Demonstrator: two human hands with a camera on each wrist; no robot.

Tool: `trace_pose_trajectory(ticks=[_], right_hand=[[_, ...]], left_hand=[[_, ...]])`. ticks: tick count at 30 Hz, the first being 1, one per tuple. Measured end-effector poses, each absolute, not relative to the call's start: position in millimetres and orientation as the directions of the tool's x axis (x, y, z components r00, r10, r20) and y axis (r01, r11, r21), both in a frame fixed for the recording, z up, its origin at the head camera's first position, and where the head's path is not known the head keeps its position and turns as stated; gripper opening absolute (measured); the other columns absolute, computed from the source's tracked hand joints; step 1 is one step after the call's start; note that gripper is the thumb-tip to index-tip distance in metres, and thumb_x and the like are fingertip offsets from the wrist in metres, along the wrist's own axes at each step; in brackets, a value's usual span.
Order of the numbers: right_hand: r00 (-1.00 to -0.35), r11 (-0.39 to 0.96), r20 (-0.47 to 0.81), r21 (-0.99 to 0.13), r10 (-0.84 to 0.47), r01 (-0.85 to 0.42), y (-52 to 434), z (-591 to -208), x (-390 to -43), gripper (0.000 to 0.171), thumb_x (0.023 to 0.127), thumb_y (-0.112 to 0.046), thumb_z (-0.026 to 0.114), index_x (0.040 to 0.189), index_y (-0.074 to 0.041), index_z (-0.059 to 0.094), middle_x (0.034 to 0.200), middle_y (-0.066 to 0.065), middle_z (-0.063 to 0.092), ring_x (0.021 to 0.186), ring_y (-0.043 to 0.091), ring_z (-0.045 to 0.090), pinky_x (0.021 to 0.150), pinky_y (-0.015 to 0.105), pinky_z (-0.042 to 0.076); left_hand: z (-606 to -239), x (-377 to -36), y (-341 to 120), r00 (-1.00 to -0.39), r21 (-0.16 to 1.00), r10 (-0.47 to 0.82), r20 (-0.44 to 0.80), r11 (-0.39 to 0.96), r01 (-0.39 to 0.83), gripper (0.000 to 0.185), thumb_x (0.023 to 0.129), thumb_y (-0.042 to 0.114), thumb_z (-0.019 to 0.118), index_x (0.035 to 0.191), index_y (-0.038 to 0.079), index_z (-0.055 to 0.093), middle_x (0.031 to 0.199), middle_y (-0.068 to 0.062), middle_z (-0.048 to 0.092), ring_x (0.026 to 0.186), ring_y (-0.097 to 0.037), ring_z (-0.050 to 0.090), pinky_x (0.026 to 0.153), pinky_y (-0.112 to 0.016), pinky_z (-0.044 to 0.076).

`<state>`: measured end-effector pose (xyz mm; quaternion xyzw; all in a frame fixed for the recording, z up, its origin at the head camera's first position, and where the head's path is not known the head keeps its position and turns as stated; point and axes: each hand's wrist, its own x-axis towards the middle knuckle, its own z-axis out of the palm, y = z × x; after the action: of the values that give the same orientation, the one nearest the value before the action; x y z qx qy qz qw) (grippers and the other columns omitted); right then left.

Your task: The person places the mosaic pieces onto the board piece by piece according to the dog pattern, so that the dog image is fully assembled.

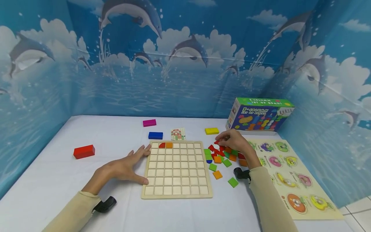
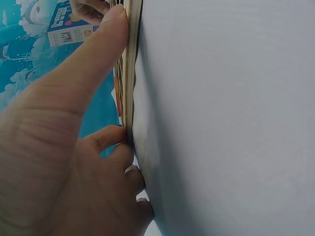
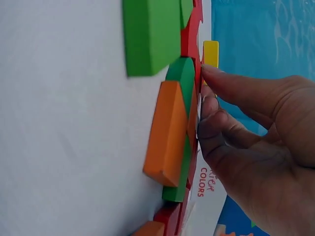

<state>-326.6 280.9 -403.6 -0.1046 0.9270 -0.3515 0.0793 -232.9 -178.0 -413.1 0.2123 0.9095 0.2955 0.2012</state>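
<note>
A wooden grid board [image 1: 176,169] lies flat on the white table, with a red piece [image 1: 162,145] and an orange piece [image 1: 169,145] in its top row. My left hand [image 1: 142,164] lies flat against the board's left edge, fingers straight. In the left wrist view my thumb and fingers [image 2: 113,29] press on that edge [image 2: 132,73]. My right hand [image 1: 218,141] hovers over a pile of coloured tiles [image 1: 221,158] right of the board, and its fingertips pinch a red tile [image 1: 216,142]. The right wrist view shows fingers [image 3: 221,83] against red, green [image 3: 184,78] and orange tiles [image 3: 167,132].
Loose blocks lie about: red [image 1: 84,151] at left, blue [image 1: 155,135], magenta [image 1: 149,122] and yellow [image 1: 212,131] behind the board. A pattern card [image 1: 178,134] sits at the board's far edge. A toy box [image 1: 259,117] and a peg puzzle [image 1: 290,177] stand at right. Dolphin backdrop walls enclose the table.
</note>
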Motion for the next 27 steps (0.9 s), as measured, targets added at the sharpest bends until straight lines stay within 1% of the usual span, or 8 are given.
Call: trace_pose_trajectory(ticks=[5, 8, 11, 15, 21, 27], right_hand=[[-0.969, 0.751, -0.107, -0.653, -0.222, -0.1, 278, -401, -326, 0.017, 0.099, 0.001, 0.075, 0.115, 0.003, 0.08, 0.102, 0.014, 0.077, 0.086, 0.025, 0.061, 0.076, 0.028, 0.054], [-0.973, 0.774, -0.13, -0.63, -0.191, -0.068, 274, -399, -325, 0.014, 0.099, -0.001, 0.077, 0.112, 0.001, 0.079, 0.1, 0.012, 0.073, 0.088, 0.025, 0.058, 0.077, 0.03, 0.054], [-0.974, 0.792, -0.142, -0.609, -0.176, -0.054, 270, -398, -326, 0.011, 0.098, -0.002, 0.078, 0.109, 0.001, 0.077, 0.098, 0.012, 0.068, 0.09, 0.025, 0.057, 0.08, 0.031, 0.053], [-0.976, 0.798, -0.138, -0.6, -0.171, -0.055, 268, -398, -327, 0.01, 0.098, -0.002, 0.078, 0.106, 0.001, 0.073, 0.096, 0.011, 0.066, 0.091, 0.026, 0.058, 0.084, 0.033, 0.054], [-0.974, 0.785, -0.079, -0.607, -0.212, -0.122, 266, -402, -328, 0.015, 0.096, -0.002, 0.081, 0.103, -0.001, 0.068, 0.091, 0.01, 0.065, 0.087, 0.024, 0.058, 0.082, 0.032, 0.054], [-0.969, 0.768, 0.027, -0.604, -0.245, -0.212, 258, -402, -326, 0.018, 0.094, -0.005, 0.083, 0.106, -0.001, 0.071, 0.083, 0.008, 0.064, 0.077, 0.023, 0.057, 0.071, 0.029, 0.052]], left_hand=[[-413, -233, -178, -0.824, 0.621, 0.51, -0.247, 0.736, 0.27, 0.138, 0.079, 0.05, 0.096, 0.175, 0.019, 0.003, 0.181, -0.01, 0.015, 0.166, -0.043, -0.004, 0.131, -0.068, 0.0], [-412, -233, -178, -0.828, 0.617, 0.503, -0.247, 0.74, 0.266, 0.139, 0.078, 0.051, 0.096, 0.176, 0.019, 0.003, 0.181, -0.01, 0.015, 0.167, -0.043, -0.004, 0.131, -0.068, 0.001], [-412, -233, -178, -0.828, 0.616, 0.503, -0.248, 0.741, 0.266, 0.139, 0.078, 0.051, 0.096, 0.176, 0.019, 0.003, 0.181, -0.01, 0.016, 0.167, -0.042, -0.004, 0.131, -0.067, 0.0], [-412, -233, -178, -0.831, 0.61, 0.5, -0.245, 0.746, 0.269, 0.139, 0.077, 0.052, 0.096, 0.176, 0.02, 0.003, 0.181, -0.011, 0.015, 0.166, -0.043, -0.003, 0.131, -0.068, 0.001], [-412, -233, -180, -0.832, 0.611, 0.5, -0.243, 0.745, 0.269, 0.139, 0.078, 0.051, 0.096, 0.176, 0.02, 0.004, 0.181, -0.013, 0.014, 0.166, -0.044, -0.003, 0.131, -0.068, 0.002], [-413, -233, -180, -0.827, 0.622, 0.508, -0.239, 0.735, 0.271, 0.138, 0.078, 0.051, 0.096, 0.176, 0.02, 0.003, 0.18, -0.011, 0.016, 0.166, -0.043, -0.004, 0.131, -0.068, 0.0]])
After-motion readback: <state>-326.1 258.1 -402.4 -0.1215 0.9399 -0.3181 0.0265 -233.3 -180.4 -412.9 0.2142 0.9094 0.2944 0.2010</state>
